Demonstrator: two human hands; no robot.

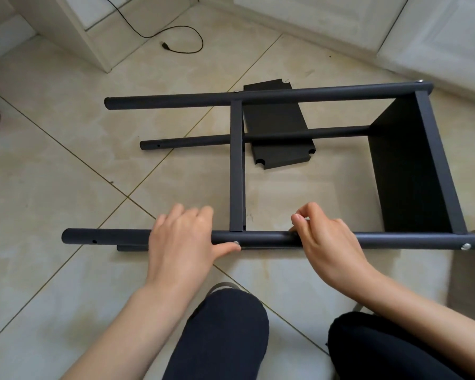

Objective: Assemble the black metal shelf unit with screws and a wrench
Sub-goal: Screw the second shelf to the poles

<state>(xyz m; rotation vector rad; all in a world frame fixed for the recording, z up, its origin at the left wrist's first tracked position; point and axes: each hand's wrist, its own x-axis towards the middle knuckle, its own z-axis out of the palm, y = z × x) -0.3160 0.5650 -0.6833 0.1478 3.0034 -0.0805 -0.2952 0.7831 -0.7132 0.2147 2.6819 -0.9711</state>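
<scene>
The black metal shelf unit (285,94) lies on its side on the tiled floor, with two shelves fixed between its round poles. My left hand (181,237) grips the near pole (269,238), thumb beside a silver screw (235,243). My right hand (327,242) curls over the same pole further right, fingertips pinched together above it. Another screw (466,246) shows at the pole's right end. A loose black shelf panel (280,133) lies flat on the floor under the frame. No wrench is visible.
A black cable with a plug (176,48) trails on the floor at the back. White cabinets (88,31) and a baseboard line the far side. My knees in dark trousers (225,333) are at the bottom, just in front of the near pole.
</scene>
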